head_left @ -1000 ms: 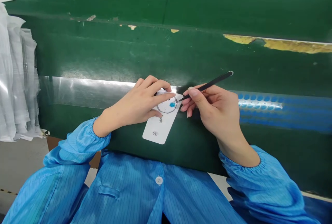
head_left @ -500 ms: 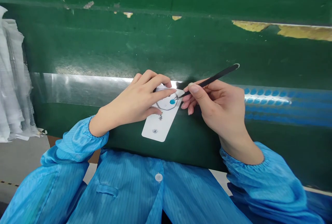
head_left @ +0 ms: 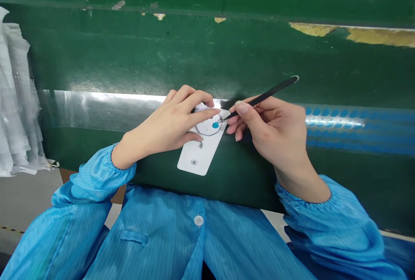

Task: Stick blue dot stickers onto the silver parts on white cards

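A white card (head_left: 199,161) with rounded corners lies at a slant on the green work surface, with a drawn circle and small dark print on it. Inside the circle is a round blue dot (head_left: 215,125). My left hand (head_left: 168,122) rests over the card's left side, fingers spread and fingertips on it; it covers part of the drawing. In my right hand (head_left: 275,130), black tweezers (head_left: 275,91) are pinched between thumb and fingers. Their thin tips point down-left and reach the right edge of the blue dot; whether they touch it I cannot tell.
A clear strip (head_left: 97,111) runs along the green surface (head_left: 129,55); to the right lies a sheet with rows of blue dots (head_left: 353,135). White, translucent sheets (head_left: 16,98) hang at the left edge. Torn yellowish patches (head_left: 379,37) mark the ledge behind.
The view has shifted a little, and a white corner now shows at the top left. Both hands, the tweezers and the card keep nearly the same places.
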The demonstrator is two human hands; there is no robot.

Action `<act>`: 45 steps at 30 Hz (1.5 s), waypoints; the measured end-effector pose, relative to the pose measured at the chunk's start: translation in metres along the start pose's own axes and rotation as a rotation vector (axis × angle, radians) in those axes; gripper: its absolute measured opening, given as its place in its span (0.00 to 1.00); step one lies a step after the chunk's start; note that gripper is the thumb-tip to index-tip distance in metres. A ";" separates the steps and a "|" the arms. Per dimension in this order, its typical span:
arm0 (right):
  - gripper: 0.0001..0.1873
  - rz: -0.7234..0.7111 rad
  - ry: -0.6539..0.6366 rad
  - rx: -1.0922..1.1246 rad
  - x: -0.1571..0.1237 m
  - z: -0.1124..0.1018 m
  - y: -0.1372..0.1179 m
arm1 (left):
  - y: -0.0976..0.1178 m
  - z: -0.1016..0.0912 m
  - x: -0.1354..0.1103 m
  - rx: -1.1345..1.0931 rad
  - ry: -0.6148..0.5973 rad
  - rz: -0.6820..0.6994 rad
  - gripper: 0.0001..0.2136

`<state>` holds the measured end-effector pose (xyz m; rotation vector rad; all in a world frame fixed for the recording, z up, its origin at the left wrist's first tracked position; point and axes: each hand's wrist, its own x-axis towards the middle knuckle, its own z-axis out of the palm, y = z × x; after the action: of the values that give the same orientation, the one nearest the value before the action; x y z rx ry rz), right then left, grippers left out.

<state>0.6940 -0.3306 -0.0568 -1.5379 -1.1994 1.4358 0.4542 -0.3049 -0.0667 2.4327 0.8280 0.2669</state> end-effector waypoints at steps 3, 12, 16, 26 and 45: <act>0.17 0.000 -0.002 0.006 0.000 0.000 0.001 | 0.001 0.000 0.000 -0.009 -0.004 -0.012 0.30; 0.17 -0.006 -0.004 -0.002 0.000 0.002 0.001 | 0.001 -0.001 0.001 -0.007 -0.010 -0.010 0.30; 0.17 -0.012 0.003 -0.013 0.000 0.001 0.002 | 0.000 -0.001 0.001 -0.014 -0.014 -0.014 0.31; 0.18 -0.048 0.017 -0.069 0.000 0.001 0.008 | 0.023 -0.009 -0.002 0.142 -0.048 -0.054 0.27; 0.22 -0.129 0.195 0.110 -0.001 0.002 0.011 | 0.049 0.008 -0.020 0.254 -0.030 -0.117 0.27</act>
<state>0.6937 -0.3356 -0.0665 -1.4608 -1.0650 1.2176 0.4657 -0.3526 -0.0457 2.6006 1.0421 0.0850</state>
